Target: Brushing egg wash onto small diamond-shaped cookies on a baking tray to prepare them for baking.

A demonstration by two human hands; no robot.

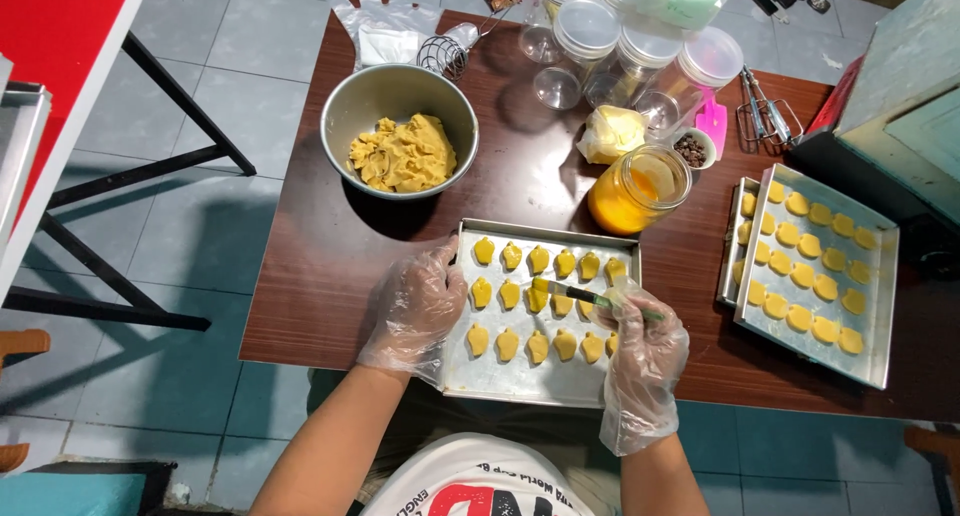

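Note:
A metal baking tray (520, 376) lies at the table's near edge with three rows of small yellow dough pieces (510, 296) on it. My left hand (418, 306), in a clear plastic glove, rests flat on the tray's left rim. My right hand (640, 341), also gloved, holds a thin green-handled brush (585, 296) whose tip touches a piece in the middle row. A glass jar of yellow-orange liquid (638, 188) stands just beyond the tray.
A steel bowl of yellow dough (400, 131) sits at the back left of the brown table. Two stacked trays of cookies (810, 266) lie at right. Clear lidded jars (620, 46), a whisk, a small cup of dark bits (690, 148) and beaters stand at the back.

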